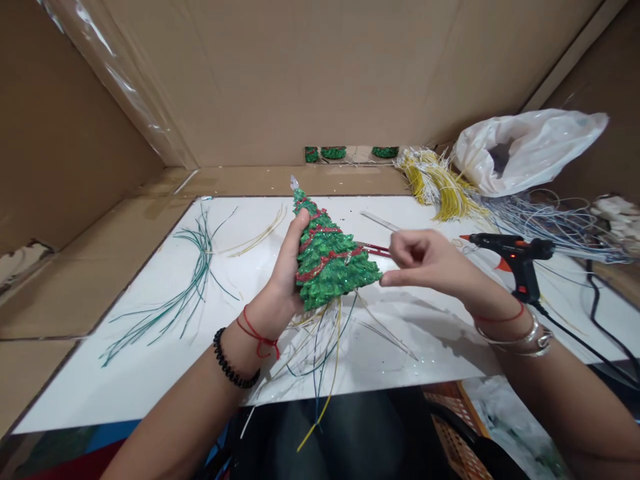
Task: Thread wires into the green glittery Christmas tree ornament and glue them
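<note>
A small green Christmas tree (pixel 333 257) with red garlands and a clear tip is tilted up to the left above the white board (pixel 150 373). My left hand (pixel 287 267) is wrapped round its left side, thumb on the front. Yellow, white, blue and green wires (pixel 325 353) hang from under its base. Beside the tree's lower right corner is my right hand (pixel 420 260), its fingers curled and its thumb stretched toward that corner; what the fingers hold, if anything, is hidden. Behind that hand lie red-handled tweezers (pixel 373 249) and a thin pale tool (pixel 379 221).
Green wires (pixel 193 280) and a few yellow wires (pixel 260 237) lie on the left. At the right are a black glue gun (pixel 520 257) with its cord, a yellow wire bundle (pixel 440 187), blue-white wires (pixel 540 220) and a white plastic bag (pixel 530 150). Cardboard walls (pixel 310 80) enclose the board.
</note>
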Demonstrator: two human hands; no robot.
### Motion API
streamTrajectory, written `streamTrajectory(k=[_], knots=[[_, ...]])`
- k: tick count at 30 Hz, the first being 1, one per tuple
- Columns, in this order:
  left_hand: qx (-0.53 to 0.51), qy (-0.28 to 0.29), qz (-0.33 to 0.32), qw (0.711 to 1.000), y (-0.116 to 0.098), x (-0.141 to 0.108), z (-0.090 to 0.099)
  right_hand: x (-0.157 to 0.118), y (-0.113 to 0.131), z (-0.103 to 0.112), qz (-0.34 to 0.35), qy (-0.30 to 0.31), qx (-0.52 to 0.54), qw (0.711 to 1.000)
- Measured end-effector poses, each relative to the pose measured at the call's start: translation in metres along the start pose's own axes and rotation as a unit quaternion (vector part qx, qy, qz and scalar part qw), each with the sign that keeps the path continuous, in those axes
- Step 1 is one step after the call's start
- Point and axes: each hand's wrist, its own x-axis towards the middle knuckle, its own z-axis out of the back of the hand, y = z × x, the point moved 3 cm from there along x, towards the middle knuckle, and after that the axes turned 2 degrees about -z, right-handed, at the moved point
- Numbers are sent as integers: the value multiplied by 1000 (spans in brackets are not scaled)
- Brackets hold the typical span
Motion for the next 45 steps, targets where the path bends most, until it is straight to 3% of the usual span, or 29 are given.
streamTrajectory(k=[2,3,11,23,33,38,41,43,45], knots=[[-2,24,9,1000,2,1,1,-6,8,0,88,-98,54,990],[0,34,13,999,4,2,3,-9,11,-3,120,-117,67,983],[23,74,104,992,23,-2,3,-14,17,-19,253,-127,16,959],[36,78,118,989,32,0,7,-10,19,-25,143,-77,23,987],[67,48,131,988,32,1,12,-6,12,-27,150,-58,60,985],[51,27,114,992,27,3,9,-4,9,-24,173,-87,87,977],[36,8,113,993,23,4,9,0,11,-13,185,-141,22,972],[30,2,115,993,21,4,8,-1,10,-3,140,-170,-34,975],[23,-6,114,993,18,4,6,-11,4,5,40,-166,-82,982]])
